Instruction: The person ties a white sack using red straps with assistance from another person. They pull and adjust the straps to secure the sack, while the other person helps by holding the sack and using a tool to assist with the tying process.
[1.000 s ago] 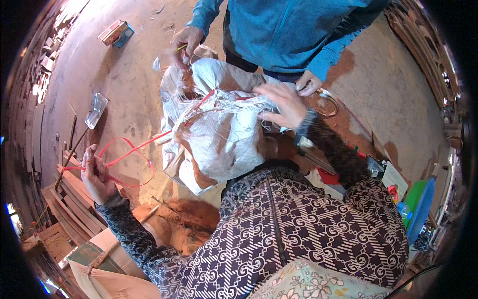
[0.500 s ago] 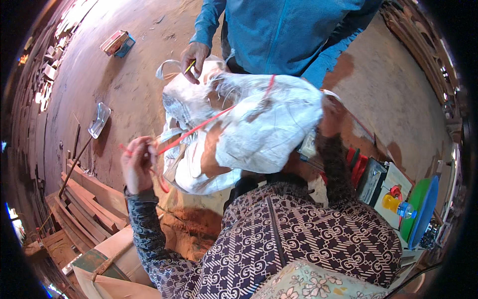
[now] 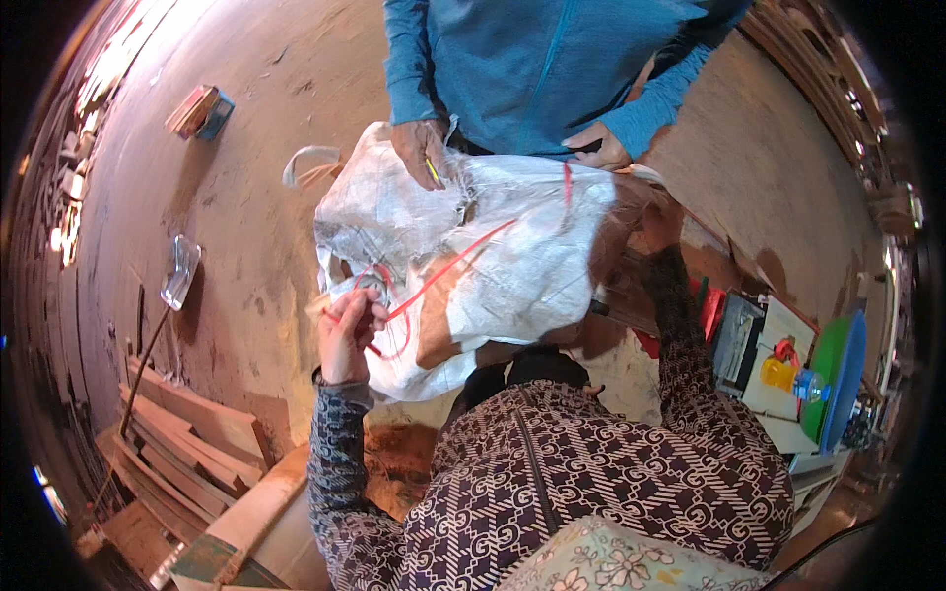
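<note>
In front of me lies a crumpled white woven sack (image 3: 522,276) with torn, frayed edges and brown patches. My left hand (image 3: 352,337) is closed on a red cord (image 3: 448,266), which runs up and right across the sack and loops beside my fingers. At the sack's right end, my right hand (image 3: 662,225) is in shadow, and its fingers are hard to make out. Across from me a person in a blue jacket (image 3: 532,79) has one hand (image 3: 419,148) at the sack's frayed top, with a slim yellow object (image 3: 434,173) in it. That person's other hand (image 3: 601,150) is near the sack's far edge.
To my right stand a yellow bottle with a blue cap (image 3: 778,374), a green basin (image 3: 826,379) and a blue basin (image 3: 853,379). Wooden planks (image 3: 192,443) are stacked at the lower left. A long-handled metal dustpan (image 3: 181,273) and a small box (image 3: 202,113) are on the floor.
My left hand has moved right and down onto the sack's near left side, and the cord has slackened into loops. The other person's hand with the yellow object has come down onto the sack.
</note>
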The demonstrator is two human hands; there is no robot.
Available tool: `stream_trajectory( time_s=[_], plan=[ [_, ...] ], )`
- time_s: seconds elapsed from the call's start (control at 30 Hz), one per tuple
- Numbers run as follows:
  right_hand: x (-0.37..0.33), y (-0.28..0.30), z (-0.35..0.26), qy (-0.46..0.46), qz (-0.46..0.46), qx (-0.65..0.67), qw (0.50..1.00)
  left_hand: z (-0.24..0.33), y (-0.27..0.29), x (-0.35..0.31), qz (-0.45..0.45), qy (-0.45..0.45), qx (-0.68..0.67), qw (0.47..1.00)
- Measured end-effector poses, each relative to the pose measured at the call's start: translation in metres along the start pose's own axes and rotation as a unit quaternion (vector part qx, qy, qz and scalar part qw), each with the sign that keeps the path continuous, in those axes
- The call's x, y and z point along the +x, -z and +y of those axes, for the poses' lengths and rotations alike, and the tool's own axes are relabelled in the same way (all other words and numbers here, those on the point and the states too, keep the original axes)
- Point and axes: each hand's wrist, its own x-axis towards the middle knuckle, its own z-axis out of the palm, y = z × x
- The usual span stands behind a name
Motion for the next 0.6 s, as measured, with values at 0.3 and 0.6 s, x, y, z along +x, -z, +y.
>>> stream_trajectory(
  time_s=[0.3,0.6],
  plan=[
    [0.055,0.139,-0.151,0.094,0.014,0.105,0.990,-0.029,0.027,0.001,0.014,0.014,-0.135,0.991],
    [0.102,0.069,-0.140,0.184,0.037,-0.037,0.982,-0.009,0.019,0.023,-0.019,-0.026,-0.127,0.991]
  ],
)
